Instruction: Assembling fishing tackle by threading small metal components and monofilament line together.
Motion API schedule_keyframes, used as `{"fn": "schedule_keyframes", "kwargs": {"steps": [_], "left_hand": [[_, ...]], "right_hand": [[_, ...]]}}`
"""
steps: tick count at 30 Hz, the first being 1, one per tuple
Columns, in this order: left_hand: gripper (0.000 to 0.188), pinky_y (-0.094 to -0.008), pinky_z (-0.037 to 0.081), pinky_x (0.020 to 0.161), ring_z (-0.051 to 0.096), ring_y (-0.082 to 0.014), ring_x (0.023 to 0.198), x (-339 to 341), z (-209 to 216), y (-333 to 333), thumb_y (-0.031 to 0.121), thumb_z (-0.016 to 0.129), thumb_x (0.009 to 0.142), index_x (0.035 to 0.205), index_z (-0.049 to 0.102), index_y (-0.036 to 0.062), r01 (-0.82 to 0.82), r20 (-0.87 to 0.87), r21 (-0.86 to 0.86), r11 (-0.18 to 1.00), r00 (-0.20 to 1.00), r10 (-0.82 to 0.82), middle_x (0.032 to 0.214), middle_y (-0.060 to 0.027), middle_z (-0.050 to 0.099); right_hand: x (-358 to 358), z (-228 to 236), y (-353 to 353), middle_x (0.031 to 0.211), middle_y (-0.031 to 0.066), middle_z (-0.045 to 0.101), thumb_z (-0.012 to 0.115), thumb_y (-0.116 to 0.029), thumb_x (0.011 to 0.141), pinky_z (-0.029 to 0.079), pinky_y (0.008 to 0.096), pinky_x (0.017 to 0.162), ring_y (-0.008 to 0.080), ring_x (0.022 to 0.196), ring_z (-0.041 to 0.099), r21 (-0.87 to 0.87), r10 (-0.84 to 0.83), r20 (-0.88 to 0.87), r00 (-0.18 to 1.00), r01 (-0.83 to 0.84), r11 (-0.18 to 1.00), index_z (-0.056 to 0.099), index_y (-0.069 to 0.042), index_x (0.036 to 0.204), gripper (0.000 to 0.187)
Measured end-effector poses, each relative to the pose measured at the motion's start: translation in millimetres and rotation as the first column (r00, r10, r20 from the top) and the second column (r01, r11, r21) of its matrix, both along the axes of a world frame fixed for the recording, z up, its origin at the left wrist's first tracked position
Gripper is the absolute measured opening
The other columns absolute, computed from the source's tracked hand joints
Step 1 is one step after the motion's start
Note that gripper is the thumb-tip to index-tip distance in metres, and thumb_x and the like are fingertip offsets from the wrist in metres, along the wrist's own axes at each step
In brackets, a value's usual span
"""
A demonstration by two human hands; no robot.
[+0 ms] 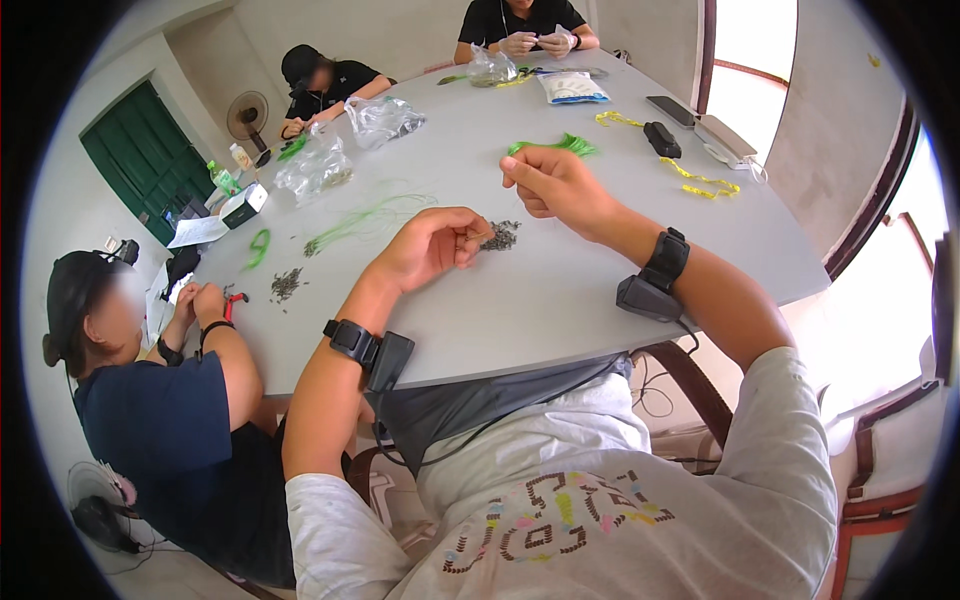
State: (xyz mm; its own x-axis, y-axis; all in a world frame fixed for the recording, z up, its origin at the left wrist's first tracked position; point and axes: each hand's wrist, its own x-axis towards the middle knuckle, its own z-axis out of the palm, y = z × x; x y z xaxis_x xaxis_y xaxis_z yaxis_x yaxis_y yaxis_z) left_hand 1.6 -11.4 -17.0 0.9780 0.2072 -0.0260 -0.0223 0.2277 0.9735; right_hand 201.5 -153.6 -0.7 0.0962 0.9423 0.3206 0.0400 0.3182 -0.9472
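Observation:
My left hand [432, 246] is closed in a pinch over the table. Its fingertips are beside a small heap of tiny dark pieces [503, 236]. Whatever lies between those fingers is too small to name. My right hand [562, 186] is raised a little farther to the right, fingers curled and thumb pressed against them. Any thin thread in it cannot be made out. Just beyond the right hand lies a bundle of bright green strands [572, 145]. To the left of my left hand, loose green strands [350, 222] fan across the grey table [480, 325].
Another dark heap [286, 285] and a green coil [258, 248] lie leftward. Clear plastic bags [316, 165], a white packet [574, 88], a yellow tape measure [700, 182] and a black case [661, 139] are on the table. A co-worker [150, 400] sits close on my left; two others sit across.

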Motion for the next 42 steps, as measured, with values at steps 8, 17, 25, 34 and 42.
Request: {"fn": "schedule_keyframes", "kwargs": {"steps": [8,17,25,34,42], "left_hand": [[0.021,-0.0265,0.038,0.058,0.047,-0.0108,0.062,-1,2,-2,0.017,0.058,0.098,0.085,0.062,0.0025,-0.075,-0.013,0.103,0.992,0.997,0.076,0.071,0.0001,0.052],[0.025,-0.0274,0.039,0.057,0.048,-0.0119,0.062,0,4,-4,0.021,0.054,0.100,0.089,0.063,0.0008,-0.070,0.007,0.056,0.996,0.998,0.069,0.071,-0.0013,0.055],[0.022,-0.0271,0.039,0.056,0.047,-0.0113,0.059,0,3,-1,0.020,0.055,0.099,0.088,0.062,0.0016,-0.082,0.005,0.083,0.993,0.997,0.081,0.069,-0.0011,0.055],[0.020,-0.0280,0.044,0.059,0.053,-0.0132,0.060,0,2,3,0.018,0.059,0.095,0.088,0.066,0.0008,-0.114,0.041,0.056,0.992,0.993,0.112,0.067,-0.0027,0.058],[0.027,-0.0295,0.044,0.059,0.054,-0.0150,0.061,-1,0,6,0.022,0.053,0.096,0.090,0.067,0.0003,0.002,0.047,-0.070,0.998,0.999,0.001,0.069,-0.0044,0.061]], "right_hand": [[0,0,0,0.065,-0.0091,0.030,0.054,-0.032,0.108,0.024,0.0237,0.051,0.0040,0.056,0.025,-0.030,-0.083,0.027,0.996,0.084,0.996,0.056,-0.003,0.094,0.032],[0,-2,0,0.065,-0.0089,0.031,0.054,-0.033,0.107,0.025,0.0237,0.051,0.0041,0.056,0.025,-0.018,-0.030,0.014,0.999,0.030,0.999,0.056,-0.003,0.094,0.033],[-1,-1,0,0.065,-0.0091,0.030,0.055,-0.033,0.107,0.024,0.0236,0.050,0.0040,0.056,0.025,-0.022,-0.053,0.022,0.998,0.054,0.998,0.057,-0.003,0.094,0.033],[2,1,0,0.064,-0.0091,0.030,0.056,-0.032,0.107,0.023,0.0238,0.050,0.0040,0.055,0.024,-0.017,-0.112,0.034,0.993,0.113,0.993,0.058,-0.003,0.094,0.032],[3,3,0,0.065,-0.0094,0.031,0.056,-0.033,0.106,0.023,0.0233,0.050,0.0032,0.055,0.024,-0.005,-0.123,0.002,0.992,0.123,0.992,0.057,-0.003,0.095,0.032]]}}
